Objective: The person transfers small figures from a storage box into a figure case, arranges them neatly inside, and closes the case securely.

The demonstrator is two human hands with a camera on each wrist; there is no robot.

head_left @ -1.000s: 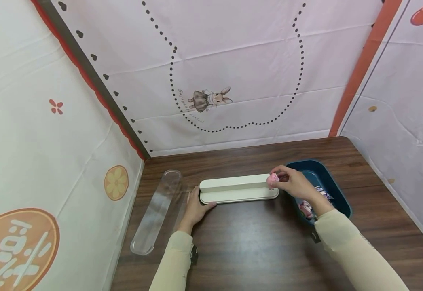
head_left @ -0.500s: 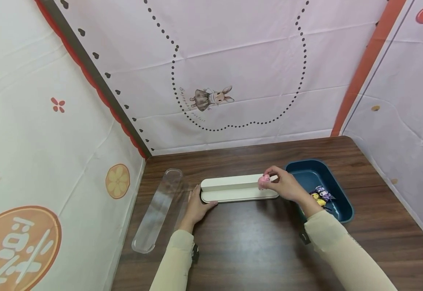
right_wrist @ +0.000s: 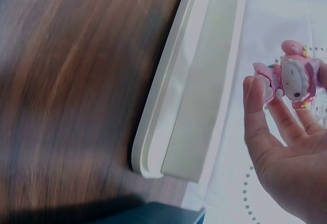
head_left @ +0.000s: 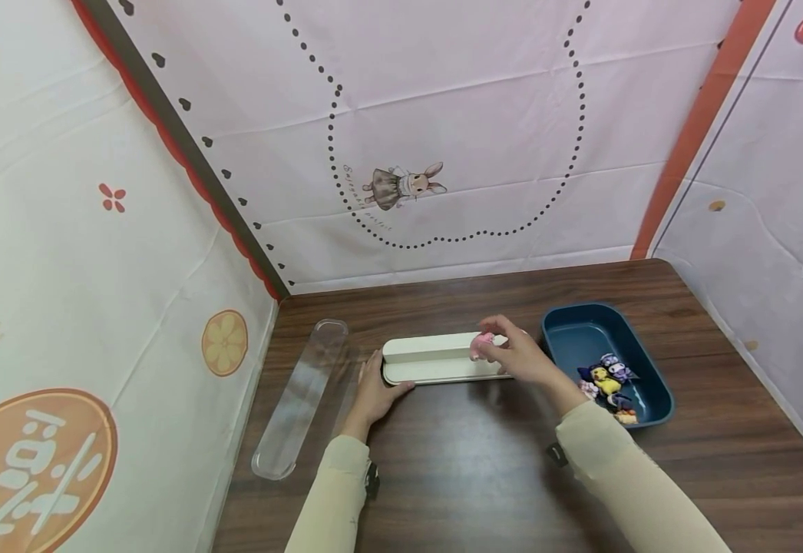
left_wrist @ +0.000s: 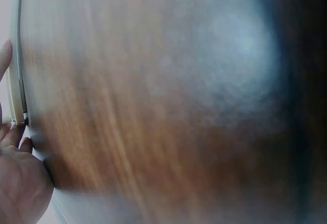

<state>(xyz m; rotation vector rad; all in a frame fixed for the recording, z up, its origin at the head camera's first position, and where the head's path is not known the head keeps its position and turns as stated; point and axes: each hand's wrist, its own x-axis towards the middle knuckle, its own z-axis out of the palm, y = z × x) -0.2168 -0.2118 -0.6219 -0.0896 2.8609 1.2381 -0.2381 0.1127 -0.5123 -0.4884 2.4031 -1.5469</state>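
A pink character figurine (right_wrist: 295, 81) with a white face is pinched in my right hand (head_left: 515, 355), above the right half of a long off-white stepped base (head_left: 436, 370). In the right wrist view the figurine is apart from the base, held between thumb and fingertips (right_wrist: 255, 94). My left hand (head_left: 372, 390) grips the base's left end, its thumb along the front edge and its fingers at the side. Only part of that hand (left_wrist: 20, 183) shows in the left wrist view, at the left border. Nothing stands on the visible part of the base.
A dark blue tray (head_left: 584, 338) with several small figurines (head_left: 607, 380) stands right of the base. To the left lies a long clear plastic cover (head_left: 298, 403). The brown wooden table (head_left: 457, 468) meets printed cloth walls at its back and sides.
My right hand has moved left along the base with the pink figurine, away from the blue tray, uncovering more figurines there. My left hand stays on the base's left end.
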